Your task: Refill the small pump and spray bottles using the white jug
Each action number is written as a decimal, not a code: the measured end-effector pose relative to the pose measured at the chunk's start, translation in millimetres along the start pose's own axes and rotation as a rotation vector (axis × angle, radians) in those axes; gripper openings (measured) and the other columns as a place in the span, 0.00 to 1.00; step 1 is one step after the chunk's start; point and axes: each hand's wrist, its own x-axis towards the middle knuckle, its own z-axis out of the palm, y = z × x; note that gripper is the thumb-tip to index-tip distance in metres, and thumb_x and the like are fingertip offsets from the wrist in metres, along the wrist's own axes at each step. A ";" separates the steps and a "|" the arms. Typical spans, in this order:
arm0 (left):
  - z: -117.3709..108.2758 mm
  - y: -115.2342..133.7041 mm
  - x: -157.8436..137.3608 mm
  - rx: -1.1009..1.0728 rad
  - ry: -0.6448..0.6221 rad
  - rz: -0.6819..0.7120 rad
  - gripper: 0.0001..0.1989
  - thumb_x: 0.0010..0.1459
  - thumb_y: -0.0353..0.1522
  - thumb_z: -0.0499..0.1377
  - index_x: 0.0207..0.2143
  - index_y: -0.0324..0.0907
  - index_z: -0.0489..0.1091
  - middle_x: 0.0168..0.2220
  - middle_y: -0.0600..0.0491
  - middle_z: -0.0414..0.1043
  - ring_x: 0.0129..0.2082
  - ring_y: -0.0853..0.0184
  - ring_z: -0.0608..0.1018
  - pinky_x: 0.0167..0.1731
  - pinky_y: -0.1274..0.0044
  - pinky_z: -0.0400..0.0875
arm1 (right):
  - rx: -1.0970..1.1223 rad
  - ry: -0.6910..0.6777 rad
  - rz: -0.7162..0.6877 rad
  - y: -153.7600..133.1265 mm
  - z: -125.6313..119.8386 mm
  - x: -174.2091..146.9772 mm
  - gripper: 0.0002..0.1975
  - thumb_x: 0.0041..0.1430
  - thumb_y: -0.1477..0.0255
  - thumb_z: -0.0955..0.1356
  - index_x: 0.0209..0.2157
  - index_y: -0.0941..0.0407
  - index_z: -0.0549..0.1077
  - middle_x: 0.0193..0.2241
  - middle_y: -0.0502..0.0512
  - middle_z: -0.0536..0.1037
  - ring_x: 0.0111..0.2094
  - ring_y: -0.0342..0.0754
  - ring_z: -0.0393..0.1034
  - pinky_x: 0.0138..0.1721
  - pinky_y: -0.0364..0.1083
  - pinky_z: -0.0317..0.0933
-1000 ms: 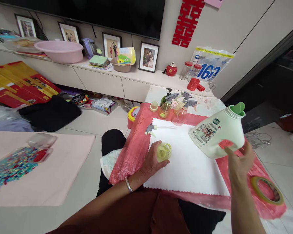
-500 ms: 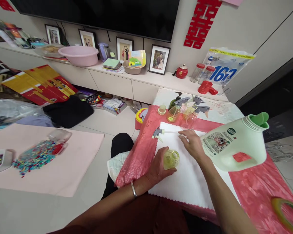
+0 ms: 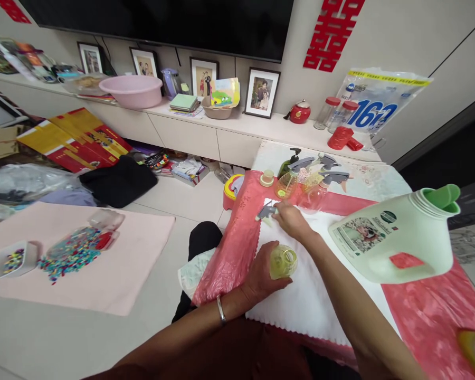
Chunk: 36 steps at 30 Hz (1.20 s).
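1. My left hand is wrapped round a small yellow bottle, keeping it upright on the white cloth. I'd say that grip is just to steady it, neck open and facing up.
2. My right hand sits at 12 o'clock from the bottle, fingers closed on the grey spray head at the cloth's far-left corner.
3. White jug w/ green spout stands at 3 o'clock, close to my right forearm; little elbow room that side.
4. More spray bottles cluster at 12, just past the spray head.
5. Cloth lies on red plastic sheet; table edge is near at 9 o'clock, floor below.
6. Open cloth at 5 o'clock looks like the freest spot.
7. Tape roll is at the far right corner, well apart.
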 end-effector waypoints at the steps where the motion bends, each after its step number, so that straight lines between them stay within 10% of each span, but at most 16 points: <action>1: 0.1 -0.1 0.6 -0.003 -0.004 -0.005 0.48 0.44 0.47 0.73 0.63 0.45 0.56 0.62 0.41 0.64 0.62 0.45 0.69 0.64 0.49 0.63 | 0.061 0.075 0.008 3.7 -12.1 -9.1 0.14 0.68 0.64 0.68 0.45 0.62 0.73 0.42 0.57 0.72 0.43 0.46 0.68 0.49 0.48 0.67; 8: -1.4 7.9 6.8 -0.035 -0.057 -0.054 0.50 0.46 0.52 0.71 0.65 0.45 0.55 0.63 0.40 0.61 0.64 0.44 0.66 0.65 0.50 0.61 | 0.572 0.563 0.110 11.3 -89.1 -103.8 0.18 0.63 0.57 0.67 0.45 0.57 0.71 0.36 0.53 0.72 0.32 0.42 0.65 0.34 0.43 0.62; 15: -17.0 30.9 13.9 -0.045 -0.202 -0.130 0.48 0.48 0.45 0.72 0.67 0.48 0.53 0.64 0.41 0.58 0.64 0.45 0.65 0.63 0.52 0.64 | 1.222 0.978 0.200 -12.3 -99.9 -156.9 0.23 0.41 0.73 0.78 0.23 0.60 0.60 0.23 0.46 0.61 0.28 0.38 0.62 0.36 0.44 0.66; 27: 12.2 12.8 39.6 -0.041 -0.146 0.061 0.49 0.46 0.45 0.73 0.65 0.47 0.54 0.63 0.42 0.60 0.63 0.46 0.66 0.64 0.53 0.61 | 1.045 1.161 0.179 -48.5 -88.9 -162.9 0.13 0.49 0.71 0.78 0.28 0.60 0.71 0.34 0.54 0.74 0.33 0.45 0.71 0.34 0.45 0.68; 36: 18.0 3.0 36.9 0.059 -0.111 0.109 0.50 0.47 0.46 0.72 0.67 0.49 0.52 0.64 0.44 0.62 0.64 0.45 0.66 0.65 0.52 0.60 | 1.103 1.050 0.020 -53.6 -72.1 -146.8 0.09 0.54 0.71 0.76 0.32 0.59 0.76 0.35 0.54 0.75 0.32 0.42 0.70 0.38 0.45 0.68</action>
